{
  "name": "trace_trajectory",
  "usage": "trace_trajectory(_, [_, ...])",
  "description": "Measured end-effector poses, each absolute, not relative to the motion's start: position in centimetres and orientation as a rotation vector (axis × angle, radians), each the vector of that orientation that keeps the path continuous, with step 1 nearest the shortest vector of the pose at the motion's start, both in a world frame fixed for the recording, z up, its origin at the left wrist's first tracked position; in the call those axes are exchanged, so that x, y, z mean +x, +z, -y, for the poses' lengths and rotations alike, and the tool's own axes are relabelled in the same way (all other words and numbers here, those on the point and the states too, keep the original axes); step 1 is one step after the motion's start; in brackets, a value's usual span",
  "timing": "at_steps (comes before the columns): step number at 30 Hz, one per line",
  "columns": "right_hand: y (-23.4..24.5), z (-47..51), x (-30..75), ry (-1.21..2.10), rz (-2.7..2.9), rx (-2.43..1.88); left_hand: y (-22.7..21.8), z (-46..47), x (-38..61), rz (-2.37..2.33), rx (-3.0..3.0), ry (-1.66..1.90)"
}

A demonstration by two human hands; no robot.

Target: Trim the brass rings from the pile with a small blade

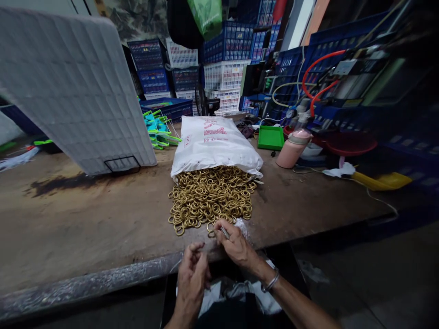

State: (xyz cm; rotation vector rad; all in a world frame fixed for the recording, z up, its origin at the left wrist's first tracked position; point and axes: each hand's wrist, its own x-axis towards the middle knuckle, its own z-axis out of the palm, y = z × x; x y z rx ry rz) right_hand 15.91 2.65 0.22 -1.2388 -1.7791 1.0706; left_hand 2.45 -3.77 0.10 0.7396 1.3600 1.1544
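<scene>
A heap of brass-coloured rings (209, 198) spills from the mouth of a white woven sack (214, 141) that lies on the wooden table. At the near edge of the heap, my right hand (238, 246) grips a short silver metal tool (224, 232), its fingertips touching a loose ring (210, 234). A bracelet circles the right wrist. My left hand (192, 274) is just beyond the table edge, lower and to the left. Its fingers are curled toward the thumb; whatever they may hold is hidden.
A tall white padded panel (78, 91) leans on a wire stand at left. Green clips (159, 130) lie beside the sack. To the right are a green tray (270, 137), a pink bottle (293, 150) and a machine with red hoses (346, 75). Stacked crates (226, 75) stand behind.
</scene>
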Motion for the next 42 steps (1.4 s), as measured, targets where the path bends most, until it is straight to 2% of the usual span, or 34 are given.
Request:
trace_trajectory(3, [0.3,-1.7,15.8,1.154,1.789,-1.197,0.6,2.2,3.0,-1.359,0.731,1.179])
trace_trajectory(15, [0.6,-1.4,14.4,1.146,1.737,-1.334,0.3,2.2,2.2,-1.313,0.832,1.008])
trace_trajectory(23, [0.6,-1.6,14.3,1.154,1.730,-1.331,0.1,2.3,1.9,-1.040,0.664,1.027])
trace_trajectory(37, [-0.6,-0.3,14.7,0.701,2.301,-1.452,0.1,2.0,1.8,-1.145,0.679,1.097])
trace_trajectory(42, [-0.7,-1.0,14.4,0.605,2.366,-1.627,0.6,2.8,1.8,-1.193,0.788,1.103])
